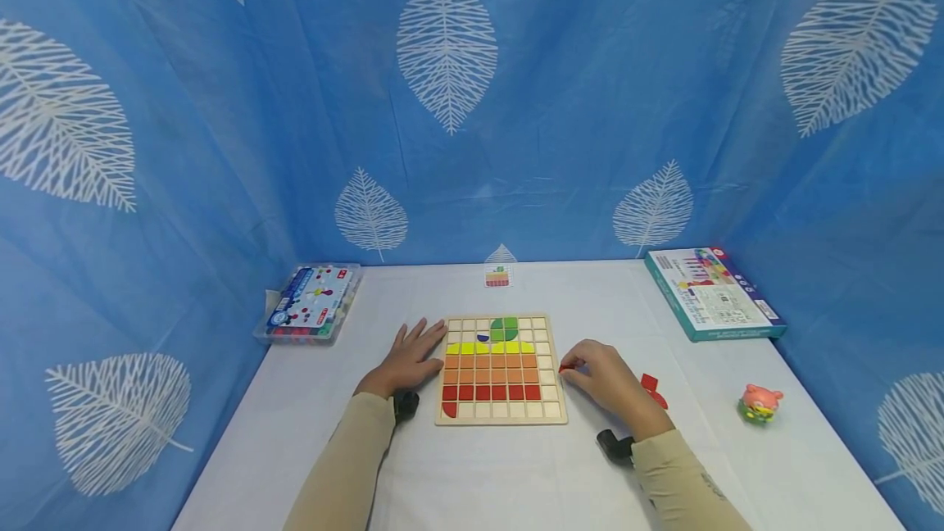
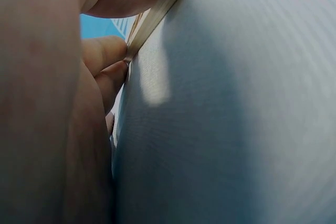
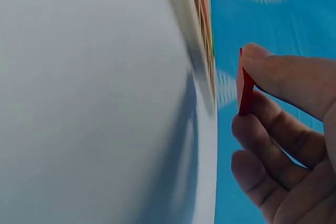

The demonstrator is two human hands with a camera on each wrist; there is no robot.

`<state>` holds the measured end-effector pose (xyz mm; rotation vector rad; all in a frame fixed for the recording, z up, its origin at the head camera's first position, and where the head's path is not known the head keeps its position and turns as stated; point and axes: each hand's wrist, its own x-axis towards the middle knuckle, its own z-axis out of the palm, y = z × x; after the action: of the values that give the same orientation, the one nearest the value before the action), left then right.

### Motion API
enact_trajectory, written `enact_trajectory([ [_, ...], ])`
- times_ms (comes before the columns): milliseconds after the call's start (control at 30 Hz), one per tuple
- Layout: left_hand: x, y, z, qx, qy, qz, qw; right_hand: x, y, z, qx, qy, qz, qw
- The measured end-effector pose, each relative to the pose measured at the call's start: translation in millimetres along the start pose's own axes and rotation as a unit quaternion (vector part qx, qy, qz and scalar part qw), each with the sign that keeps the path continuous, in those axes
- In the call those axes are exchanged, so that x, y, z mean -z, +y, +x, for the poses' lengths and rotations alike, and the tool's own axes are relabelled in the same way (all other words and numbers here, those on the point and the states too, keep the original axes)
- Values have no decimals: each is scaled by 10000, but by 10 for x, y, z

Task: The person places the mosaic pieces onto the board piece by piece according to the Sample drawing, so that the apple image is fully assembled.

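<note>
A wooden grid board (image 1: 503, 422) lies flat on the white-covered table. Its cells hold a row of red squares (image 1: 483, 392), two rows of orange squares (image 1: 483, 369), yellow rounded tiles (image 1: 469, 348), green tiles (image 1: 505, 329) and a small blue half-round tile (image 1: 483, 338). At the lower left corner cell sits a red quarter-round tile (image 1: 449, 410). My left hand (image 1: 408, 357), fingers extended, touches the board's left edge. Just off the right edge, my right hand (image 1: 608, 377) pinches a thin red tile (image 3: 244, 85) between thumb and fingers, raised above the table.
Loose red tiles (image 1: 653, 392) lie right of my right hand. Farther right stands a pink and green toy figure (image 1: 760, 403). A game box (image 1: 715, 293) rests at the back right, a clear plastic case (image 1: 310, 301) at the back left. Behind the board is a small picture card (image 1: 497, 275).
</note>
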<state>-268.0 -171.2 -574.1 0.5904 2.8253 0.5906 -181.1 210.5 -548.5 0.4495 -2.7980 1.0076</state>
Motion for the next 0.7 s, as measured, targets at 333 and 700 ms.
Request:
enact_trajectory([
  [333,9,2,5,-1,-16,6,10000,-380,-493,151,1065,-626,28,9923],
  [700,19,-14,-6,-62,-56,7,10000,-802,-993,199,1827,-1134,-105,9765],
])
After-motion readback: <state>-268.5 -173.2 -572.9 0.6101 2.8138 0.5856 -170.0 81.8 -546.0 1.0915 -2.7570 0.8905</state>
